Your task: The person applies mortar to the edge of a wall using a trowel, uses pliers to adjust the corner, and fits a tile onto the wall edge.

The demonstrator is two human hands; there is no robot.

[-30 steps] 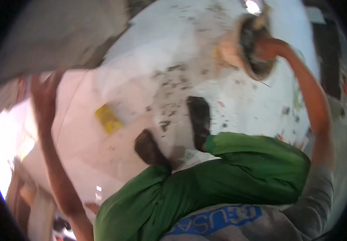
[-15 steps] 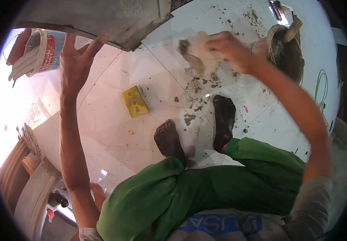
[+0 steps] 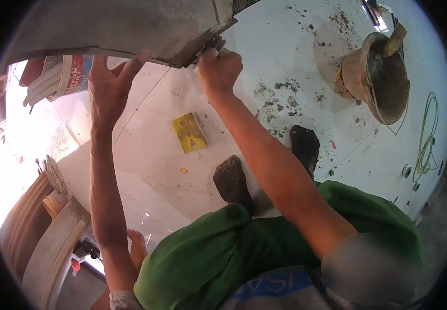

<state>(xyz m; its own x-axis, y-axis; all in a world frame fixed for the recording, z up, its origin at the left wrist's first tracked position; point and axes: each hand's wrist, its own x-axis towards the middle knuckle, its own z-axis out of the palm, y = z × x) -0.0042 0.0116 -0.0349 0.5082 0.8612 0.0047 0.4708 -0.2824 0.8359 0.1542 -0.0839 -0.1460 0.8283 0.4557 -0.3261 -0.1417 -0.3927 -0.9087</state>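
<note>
A large grey panel (image 3: 110, 26) fills the top left, its lower edge dark and rough at the corner. My left hand (image 3: 111, 88) grips that edge, thumb laid along it; the other fingertips pass out of sight behind it. At the panel's corner my right hand (image 3: 221, 72) is closed in a fist. A dark grey piece (image 3: 214, 44) pokes out past the knuckles, and its kind is hidden by the hand. Below lies a small yellow box (image 3: 189, 133) on the white tiles.
A mortar-smeared bucket (image 3: 360, 75) leans at the right, near a coil of green wire (image 3: 426, 139). Crumbs of mortar (image 3: 280, 101) litter the floor. A red, white and blue bucket (image 3: 71, 77) stands left. Curved mouldings (image 3: 53, 248) and a bare foot (image 3: 137, 242) appear lower left.
My right hand has swung left from above the crumbs, where it held a blurred pale-and-grey thing, to the panel's corner. My left hand stays on the edge. The view has shifted slightly.
</note>
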